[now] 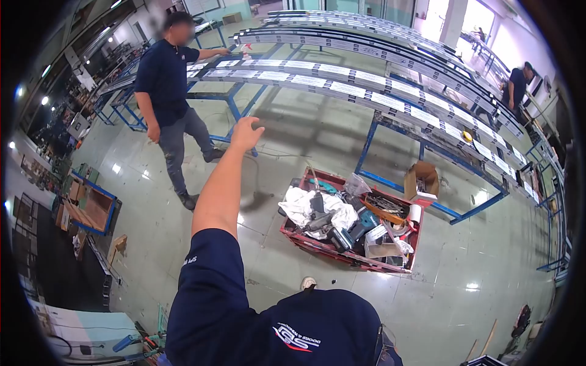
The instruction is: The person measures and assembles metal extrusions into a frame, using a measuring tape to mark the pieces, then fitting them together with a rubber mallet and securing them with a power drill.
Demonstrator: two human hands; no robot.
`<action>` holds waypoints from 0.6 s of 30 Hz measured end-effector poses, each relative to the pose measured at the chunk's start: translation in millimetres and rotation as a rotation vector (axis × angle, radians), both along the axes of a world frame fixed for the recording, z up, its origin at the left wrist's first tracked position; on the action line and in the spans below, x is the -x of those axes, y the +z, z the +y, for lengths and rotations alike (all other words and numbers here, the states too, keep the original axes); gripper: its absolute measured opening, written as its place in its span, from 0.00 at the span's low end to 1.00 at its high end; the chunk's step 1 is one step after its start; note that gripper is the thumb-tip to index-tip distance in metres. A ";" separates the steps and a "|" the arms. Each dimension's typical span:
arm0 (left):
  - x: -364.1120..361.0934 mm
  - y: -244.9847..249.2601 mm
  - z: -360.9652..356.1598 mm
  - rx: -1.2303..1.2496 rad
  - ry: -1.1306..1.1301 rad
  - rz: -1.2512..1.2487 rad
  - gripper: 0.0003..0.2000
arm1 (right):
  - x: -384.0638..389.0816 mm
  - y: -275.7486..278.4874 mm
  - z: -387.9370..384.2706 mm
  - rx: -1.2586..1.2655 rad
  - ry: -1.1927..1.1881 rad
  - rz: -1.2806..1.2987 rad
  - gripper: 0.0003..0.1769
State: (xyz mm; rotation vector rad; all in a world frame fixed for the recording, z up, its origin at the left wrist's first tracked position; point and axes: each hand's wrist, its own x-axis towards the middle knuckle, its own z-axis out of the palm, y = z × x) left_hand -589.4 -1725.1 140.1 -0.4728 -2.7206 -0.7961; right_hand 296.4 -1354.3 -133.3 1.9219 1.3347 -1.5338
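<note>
My left hand (246, 134) is raised out in front on a straight arm in a dark blue sleeve. It holds nothing and its fingers are loosely apart, over bare floor. It is nearest a co-worker (168, 85) in a dark shirt, who stands beyond it with one hand on the long metal profiles (342, 88). My right hand is out of view.
A red crate (317, 245) full of power tools, rags and tape sits on the floor to the right. Blue steel stands (366, 146) carry the long profiles across the room. A cardboard box (421, 178) stands by them. Another person (519, 85) works far right. A blue cart (91, 210) is at left.
</note>
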 end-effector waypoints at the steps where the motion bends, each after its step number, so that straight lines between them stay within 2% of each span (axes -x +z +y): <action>1: -0.4 -1.5 -10.3 -0.001 0.010 0.000 0.22 | -1.4 6.6 3.6 -0.006 -0.011 -0.025 0.26; 8: -4.6 -1.5 -81.0 -0.085 0.296 0.026 0.27 | 41.2 37.4 48.4 -0.134 0.075 0.042 0.25; 10: -9.9 3.0 -92.8 -0.197 0.371 0.061 0.30 | 70.7 45.3 55.8 -0.179 0.128 0.090 0.25; 15: -22.1 21.1 -106.7 -0.272 0.390 0.052 0.32 | 136.5 52.7 67.9 -0.247 0.277 0.171 0.24; 18: -27.7 28.4 -108.2 -0.268 0.411 0.120 0.37 | 160.0 60.1 65.6 -0.290 0.349 0.227 0.24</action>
